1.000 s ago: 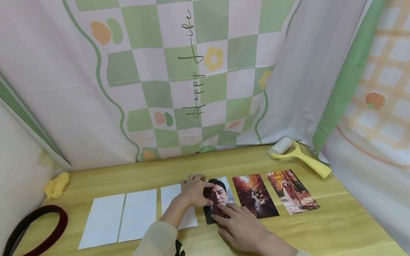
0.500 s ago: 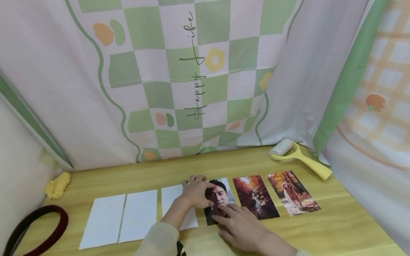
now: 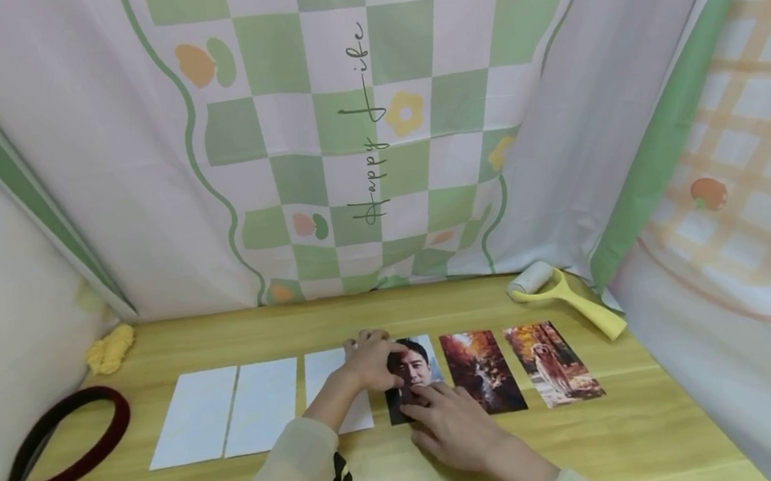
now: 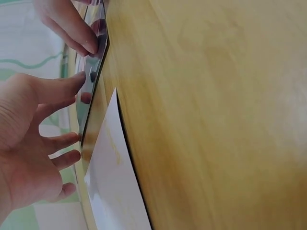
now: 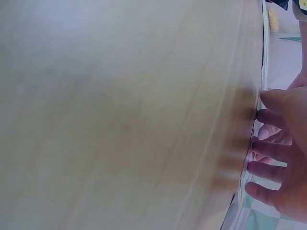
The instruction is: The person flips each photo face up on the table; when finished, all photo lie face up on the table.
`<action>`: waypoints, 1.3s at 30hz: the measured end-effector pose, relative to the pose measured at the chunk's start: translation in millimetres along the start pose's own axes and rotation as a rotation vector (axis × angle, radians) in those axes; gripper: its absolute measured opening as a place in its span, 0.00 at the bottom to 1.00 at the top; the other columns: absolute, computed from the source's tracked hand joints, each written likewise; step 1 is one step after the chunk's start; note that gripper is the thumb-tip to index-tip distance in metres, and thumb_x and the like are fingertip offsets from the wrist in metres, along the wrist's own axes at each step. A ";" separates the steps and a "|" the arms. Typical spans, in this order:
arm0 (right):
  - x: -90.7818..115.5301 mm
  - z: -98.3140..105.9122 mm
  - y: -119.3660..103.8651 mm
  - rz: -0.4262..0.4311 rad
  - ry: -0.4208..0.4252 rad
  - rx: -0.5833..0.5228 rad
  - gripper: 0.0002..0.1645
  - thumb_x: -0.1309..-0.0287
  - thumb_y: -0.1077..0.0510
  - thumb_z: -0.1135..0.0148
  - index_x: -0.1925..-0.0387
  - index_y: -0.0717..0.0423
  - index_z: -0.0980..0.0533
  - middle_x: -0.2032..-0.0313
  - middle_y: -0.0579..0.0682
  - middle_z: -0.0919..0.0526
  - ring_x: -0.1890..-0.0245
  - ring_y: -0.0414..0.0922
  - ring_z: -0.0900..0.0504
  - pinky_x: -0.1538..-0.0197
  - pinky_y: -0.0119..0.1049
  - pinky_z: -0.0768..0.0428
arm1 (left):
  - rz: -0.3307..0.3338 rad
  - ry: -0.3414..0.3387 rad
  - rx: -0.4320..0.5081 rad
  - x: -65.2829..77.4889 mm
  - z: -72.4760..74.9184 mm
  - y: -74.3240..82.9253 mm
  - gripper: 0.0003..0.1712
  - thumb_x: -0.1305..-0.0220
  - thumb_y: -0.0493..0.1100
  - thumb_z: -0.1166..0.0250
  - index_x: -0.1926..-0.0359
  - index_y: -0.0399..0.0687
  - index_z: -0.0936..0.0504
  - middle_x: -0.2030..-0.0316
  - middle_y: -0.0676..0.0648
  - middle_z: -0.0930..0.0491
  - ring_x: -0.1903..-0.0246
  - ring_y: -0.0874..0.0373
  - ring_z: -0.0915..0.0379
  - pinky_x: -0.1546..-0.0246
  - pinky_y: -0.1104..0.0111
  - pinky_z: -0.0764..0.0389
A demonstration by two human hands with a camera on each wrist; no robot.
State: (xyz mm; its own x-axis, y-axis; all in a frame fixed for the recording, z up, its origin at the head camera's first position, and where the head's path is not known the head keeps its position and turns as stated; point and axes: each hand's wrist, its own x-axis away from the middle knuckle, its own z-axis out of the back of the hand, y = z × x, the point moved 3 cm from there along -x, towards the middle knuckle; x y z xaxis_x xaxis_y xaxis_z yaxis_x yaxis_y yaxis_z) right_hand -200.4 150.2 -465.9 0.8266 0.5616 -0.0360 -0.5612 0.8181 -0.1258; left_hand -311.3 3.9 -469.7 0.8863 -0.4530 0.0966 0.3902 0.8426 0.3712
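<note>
A portrait photo card [image 3: 424, 372] lies flat on the table, fourth from the left in a row of cards. My left hand [image 3: 372, 362] touches its upper left part with spread fingers, thumb on the picture. Across its lower right part rest the fingertips of my right hand [image 3: 457, 425]. In the left wrist view, the left hand [image 4: 29, 139] has its thumb and fingers along the glossy card [image 4: 91, 74]. The right wrist view shows the right hand [image 5: 288, 153] with fingers pointing down at the surface. Partly under the left forearm is a white card [image 3: 355, 415].
Two more white cards [image 3: 190, 418] lie to the left. To the right are an autumn stream photo [image 3: 483, 370] and a dog photo [image 3: 554, 364]. A dark red headband [image 3: 95, 454], a yellow scrunchie [image 3: 110, 349] and a yellow-handled lint roller [image 3: 576, 303] lie around the row.
</note>
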 end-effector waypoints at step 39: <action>-47.0 8.7 -49.8 -0.063 0.062 -0.657 0.32 0.33 0.57 0.37 0.32 0.66 0.30 0.35 0.64 0.21 0.40 0.58 0.18 0.31 0.61 0.24 | 0.101 -0.055 0.107 52.9 44.2 -95.6 0.47 0.52 0.44 0.18 0.30 0.44 0.26 0.22 0.30 0.42 0.22 0.27 0.49 0.27 0.22 0.54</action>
State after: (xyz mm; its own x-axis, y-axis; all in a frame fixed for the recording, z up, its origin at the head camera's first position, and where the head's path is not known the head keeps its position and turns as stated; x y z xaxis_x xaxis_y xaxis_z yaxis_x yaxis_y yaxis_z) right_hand -211.6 84.2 -449.4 0.8690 0.4907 -0.0634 -0.3859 0.5921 -0.7075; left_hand -312.7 -113.4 -459.3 0.9036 -0.3853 0.1874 0.2685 0.8501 0.4530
